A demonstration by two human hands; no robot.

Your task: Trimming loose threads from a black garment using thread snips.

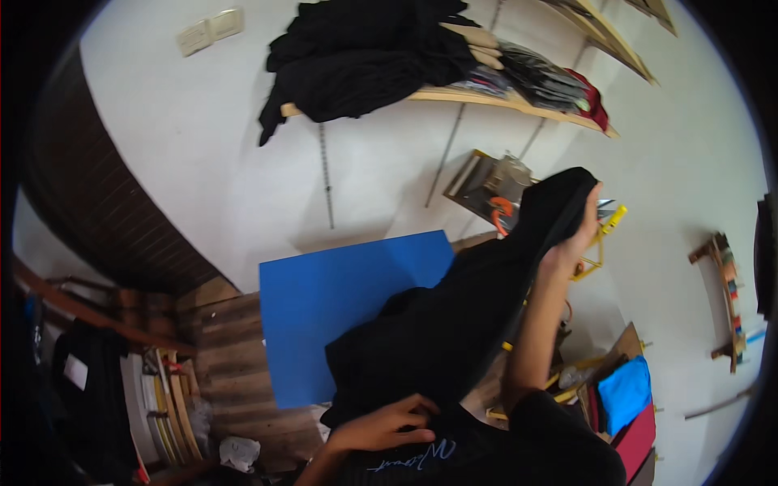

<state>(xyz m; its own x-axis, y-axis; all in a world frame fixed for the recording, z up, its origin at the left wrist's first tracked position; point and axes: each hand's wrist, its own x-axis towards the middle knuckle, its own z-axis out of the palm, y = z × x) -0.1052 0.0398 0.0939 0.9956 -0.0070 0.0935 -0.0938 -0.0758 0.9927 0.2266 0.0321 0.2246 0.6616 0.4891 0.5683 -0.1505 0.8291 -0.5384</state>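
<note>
A black cloth garment (437, 316) hangs stretched in front of me, running from upper right down towards my chest. My right hand (574, 237) is raised and grips its upper end. At the garment's lower end, close to my black shirt, lies my left hand (392, 423). Its fingers are partly bent and the thumb is apart from them; whether it pinches any cloth cannot be made out. Behind the garment is a flat blue board (328, 310), partly covered by the cloth.
A wooden shelf (444, 94) on the wall holds a heap of black garments (364, 61) and packed clothing (541, 76). Beyond my right hand are a yellow frame (602, 243) and an orange clamp-like object (502, 212). Bright blue cloth (626, 392) lies at right; a black bag (91, 395) stands left.
</note>
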